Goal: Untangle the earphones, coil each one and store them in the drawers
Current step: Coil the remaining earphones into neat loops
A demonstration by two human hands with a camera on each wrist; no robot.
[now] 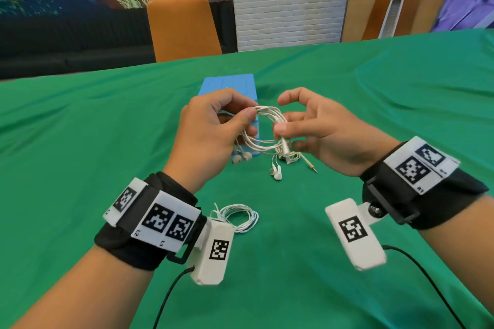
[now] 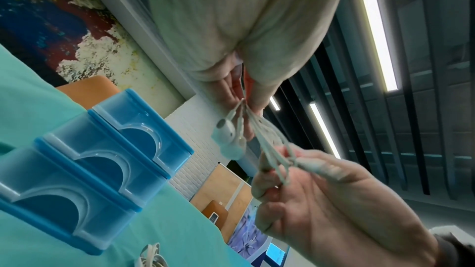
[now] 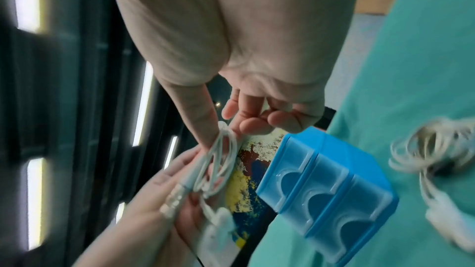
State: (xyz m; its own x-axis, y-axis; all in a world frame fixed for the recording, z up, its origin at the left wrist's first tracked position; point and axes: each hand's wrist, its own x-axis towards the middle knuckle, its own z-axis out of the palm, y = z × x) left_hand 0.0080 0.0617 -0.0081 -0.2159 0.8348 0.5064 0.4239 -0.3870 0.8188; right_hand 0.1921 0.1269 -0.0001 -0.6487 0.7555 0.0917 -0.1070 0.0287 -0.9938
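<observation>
The white earphones (image 1: 267,125) you are working on hang in the air between your two hands, above the green tabletop (image 1: 374,104) and just in front of the blue drawer unit (image 1: 230,85). The cord is gathered into several loose loops. Your left hand (image 1: 211,125) pinches one side of the loops between thumb and curled fingers (image 1: 250,115), and the two earbuds (image 1: 242,157) dangle below that hand. Your right hand (image 1: 318,128) pinches the other side of the bundle, thumb against the middle fingers, with the index finger raised and bent above the cord; the left wrist view shows the cord wrapped round a stiff white piece held in that right hand (image 2: 321,186).

Below the bundle, a second pair of earphones (image 1: 283,163) lies on the tabletop, its buds towards you and its metal plug (image 1: 311,167) pointing out to the right. Whether any of its cord is caught up in the held loops, you cannot tell from here.

Nearer to you, beside your left wrist, a third set (image 1: 238,218) lies coiled in a neat ring on the cloth.

The drawer unit (image 2: 85,161) has three translucent drawers, all pushed in. Beyond the tabletop stands an orange chair (image 1: 181,27).
</observation>
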